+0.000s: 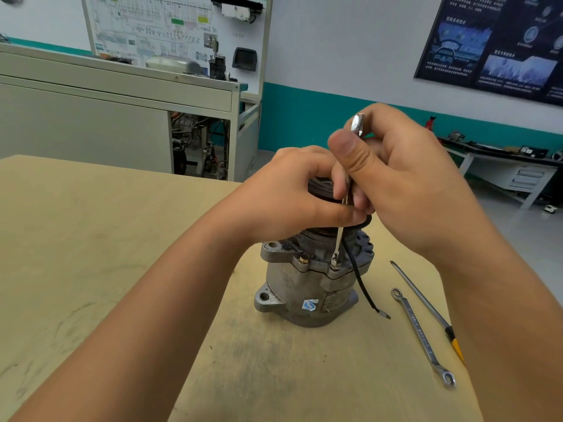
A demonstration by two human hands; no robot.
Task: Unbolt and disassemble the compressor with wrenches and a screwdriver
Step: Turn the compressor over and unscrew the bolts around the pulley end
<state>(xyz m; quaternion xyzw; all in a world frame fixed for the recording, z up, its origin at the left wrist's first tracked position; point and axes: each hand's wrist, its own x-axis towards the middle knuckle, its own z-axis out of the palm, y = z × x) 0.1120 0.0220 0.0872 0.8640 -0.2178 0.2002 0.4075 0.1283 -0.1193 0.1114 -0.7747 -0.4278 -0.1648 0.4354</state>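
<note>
At the lower right of the frame, a spare ring wrench (pixel 422 335) and a yellow-handled screwdriver (pixel 426 306) lie side by side on the table (pixel 91 239), just beside the compressor (pixel 304 293). The compressor stands upright at centre frame, and a black wire (pixel 361 284) trails down its right side.

Above it, the left hand (pixel 292 196) grips the pulley end to steady the body. The right hand (pixel 396 178) is closed round a slim wrench (pixel 339 239), held upright with its lower end seated on a flange bolt (pixel 334 264). The step in hand looks like unbolting. The next move likely calls for turning the wrench while keeping it square on the bolt head.

The tan tabletop is scuffed and smudged. Beyond it, at upper left, stand a grey cabinet (pixel 91 117) and a wiring-diagram board (pixel 170 25). At upper right are a dark poster (pixel 493 47) and a far bench (pixel 502 166).
</note>
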